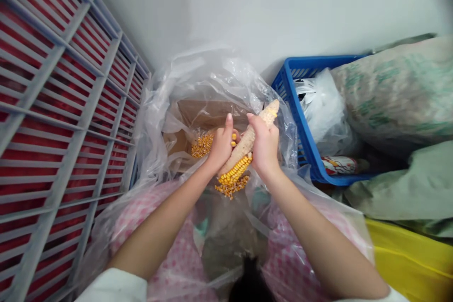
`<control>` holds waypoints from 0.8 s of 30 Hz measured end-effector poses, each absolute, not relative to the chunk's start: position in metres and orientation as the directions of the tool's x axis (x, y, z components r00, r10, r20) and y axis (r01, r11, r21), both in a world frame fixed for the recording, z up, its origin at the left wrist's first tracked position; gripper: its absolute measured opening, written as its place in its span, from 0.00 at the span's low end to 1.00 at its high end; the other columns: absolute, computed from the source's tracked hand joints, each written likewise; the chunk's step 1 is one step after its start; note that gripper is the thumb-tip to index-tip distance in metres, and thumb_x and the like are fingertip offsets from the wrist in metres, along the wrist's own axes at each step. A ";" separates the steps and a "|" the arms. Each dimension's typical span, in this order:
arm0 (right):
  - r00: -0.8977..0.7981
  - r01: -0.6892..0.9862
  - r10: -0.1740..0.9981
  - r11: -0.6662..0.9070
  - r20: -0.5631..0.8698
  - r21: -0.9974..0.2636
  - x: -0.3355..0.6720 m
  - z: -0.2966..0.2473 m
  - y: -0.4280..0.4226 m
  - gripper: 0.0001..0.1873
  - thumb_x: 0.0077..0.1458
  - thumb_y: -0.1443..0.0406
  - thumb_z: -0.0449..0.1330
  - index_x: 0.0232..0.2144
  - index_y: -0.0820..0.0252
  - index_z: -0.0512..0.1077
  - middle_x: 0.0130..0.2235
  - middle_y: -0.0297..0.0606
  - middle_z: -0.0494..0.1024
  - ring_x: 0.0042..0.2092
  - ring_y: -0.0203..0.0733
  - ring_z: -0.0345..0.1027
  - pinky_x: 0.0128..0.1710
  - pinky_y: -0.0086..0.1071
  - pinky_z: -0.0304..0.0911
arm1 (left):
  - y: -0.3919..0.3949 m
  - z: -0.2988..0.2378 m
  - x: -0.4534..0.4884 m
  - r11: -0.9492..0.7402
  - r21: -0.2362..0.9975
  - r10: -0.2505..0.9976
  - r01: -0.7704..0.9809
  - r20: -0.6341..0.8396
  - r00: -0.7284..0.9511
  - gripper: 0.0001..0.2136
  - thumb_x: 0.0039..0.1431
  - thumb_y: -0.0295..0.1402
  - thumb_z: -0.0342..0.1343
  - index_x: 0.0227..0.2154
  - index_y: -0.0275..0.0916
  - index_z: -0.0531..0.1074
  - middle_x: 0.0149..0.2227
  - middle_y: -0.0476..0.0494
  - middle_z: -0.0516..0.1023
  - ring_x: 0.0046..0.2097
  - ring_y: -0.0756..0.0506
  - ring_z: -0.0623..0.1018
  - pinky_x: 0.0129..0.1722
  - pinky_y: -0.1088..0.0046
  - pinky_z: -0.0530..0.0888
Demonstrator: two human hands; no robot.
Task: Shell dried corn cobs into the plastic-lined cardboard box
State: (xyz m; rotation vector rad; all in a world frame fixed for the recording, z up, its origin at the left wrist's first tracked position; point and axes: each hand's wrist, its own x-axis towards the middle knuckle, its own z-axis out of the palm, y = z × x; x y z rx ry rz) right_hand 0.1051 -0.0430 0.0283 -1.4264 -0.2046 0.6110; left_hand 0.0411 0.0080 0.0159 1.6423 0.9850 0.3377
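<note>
A corn cob point(247, 144), partly stripped of its yellow kernels, is held over a clear plastic bag point(208, 80) that lines a cardboard box. My left hand point(222, 144) is closed on the cob's left side, thumb up. My right hand point(264, 144) is wrapped round its right side. The cob tilts, bare pale tip up to the right, kernel-covered end down towards me. Loose kernels point(202, 145) lie in the bag behind my left hand, and more kernels point(231, 188) lie on the plastic below the cob.
A grey slatted grille over red point(53, 118) fills the left. A blue plastic crate point(300, 118) with white bags stands to the right, with large woven sacks point(396, 89) beside it. A yellow container point(414, 259) sits at lower right. A pale wall runs behind.
</note>
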 end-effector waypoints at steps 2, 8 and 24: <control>0.823 -0.329 0.503 0.044 -0.263 -0.943 0.106 0.029 -0.042 0.16 0.40 0.56 0.59 0.18 0.58 0.58 0.18 0.26 0.57 0.20 0.29 0.50 0.20 0.27 0.50 | 0.020 0.016 0.041 0.039 0.903 0.723 0.428 -0.321 0.612 0.31 0.55 0.55 0.27 0.13 0.38 0.62 0.14 0.48 0.66 0.20 0.51 0.67 0.24 0.75 0.63; 0.888 -0.298 0.388 0.081 -0.245 -0.951 0.121 0.026 -0.044 0.16 0.41 0.55 0.59 0.20 0.58 0.59 0.20 0.26 0.56 0.22 0.31 0.51 0.21 0.27 0.51 | 0.014 0.019 0.036 -0.093 0.883 0.773 0.459 -0.227 0.593 0.32 0.56 0.54 0.26 0.23 0.37 0.70 0.24 0.43 0.74 0.28 0.47 0.73 0.28 0.73 0.65; 0.910 -0.078 0.409 -0.002 -0.073 -0.997 0.124 0.020 -0.045 0.15 0.41 0.58 0.58 0.18 0.59 0.56 0.19 0.26 0.56 0.23 0.29 0.47 0.22 0.27 0.49 | -0.012 -0.001 0.040 -0.313 0.852 0.734 0.420 -0.063 0.676 0.24 0.59 0.48 0.30 0.14 0.39 0.52 0.16 0.50 0.61 0.21 0.52 0.61 0.23 0.73 0.52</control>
